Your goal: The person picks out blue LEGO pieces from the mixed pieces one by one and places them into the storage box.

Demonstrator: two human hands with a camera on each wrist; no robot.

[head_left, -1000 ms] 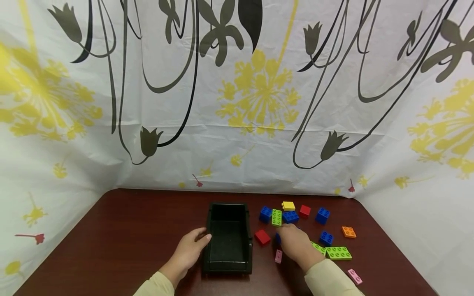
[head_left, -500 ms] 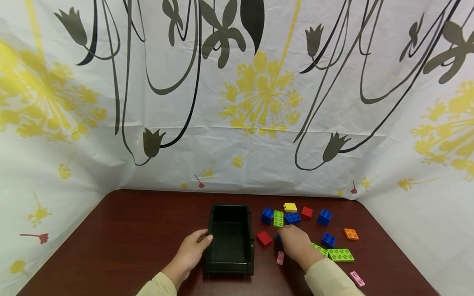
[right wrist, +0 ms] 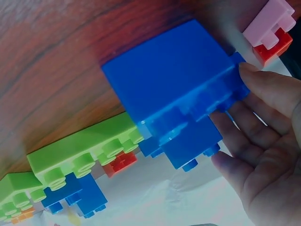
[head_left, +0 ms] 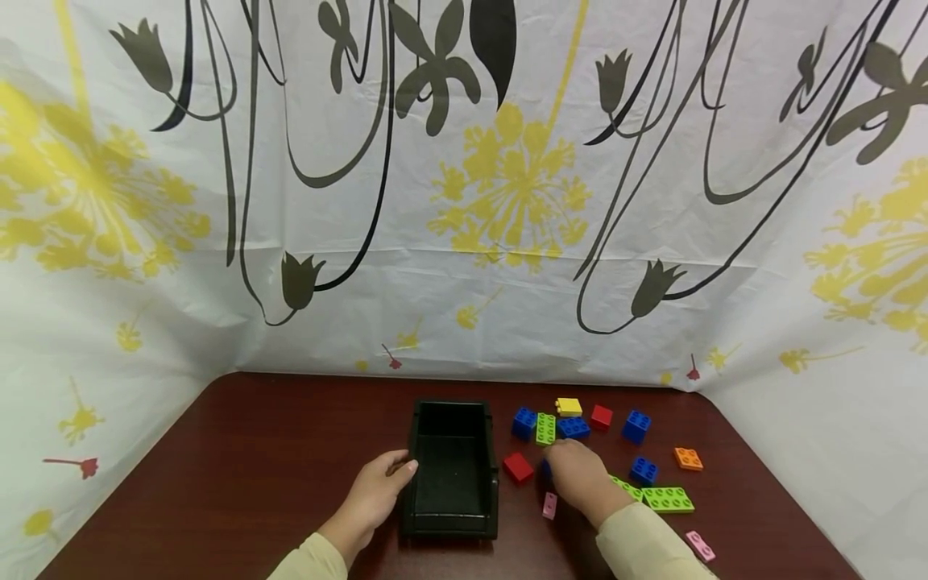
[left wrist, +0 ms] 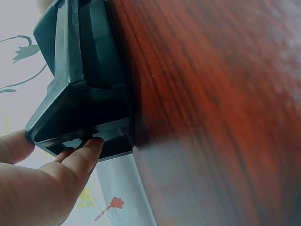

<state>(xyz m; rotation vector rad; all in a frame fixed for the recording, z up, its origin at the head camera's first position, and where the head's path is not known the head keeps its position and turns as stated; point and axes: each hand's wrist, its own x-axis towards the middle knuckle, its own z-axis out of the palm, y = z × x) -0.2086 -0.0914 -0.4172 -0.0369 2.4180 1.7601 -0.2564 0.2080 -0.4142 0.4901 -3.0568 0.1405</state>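
We have the black box (head_left: 449, 526) on the table (head_left: 290, 459), left of the bricks, its long axis running straight away from us. Our left hand (head_left: 373, 491) is clamped on its left side. Beyond its right wall, our right hand (head_left: 580, 479) meets a blue brick (right wrist: 169, 70), studs up; whether fingers grip, we cannot tell.

Black tray (head_left: 448, 471), blue block (right wrist: 169, 75)

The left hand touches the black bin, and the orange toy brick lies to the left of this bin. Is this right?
Not fully: the head view shows the orange toy brick to the right of the black bin. The left hand does touch the bin.
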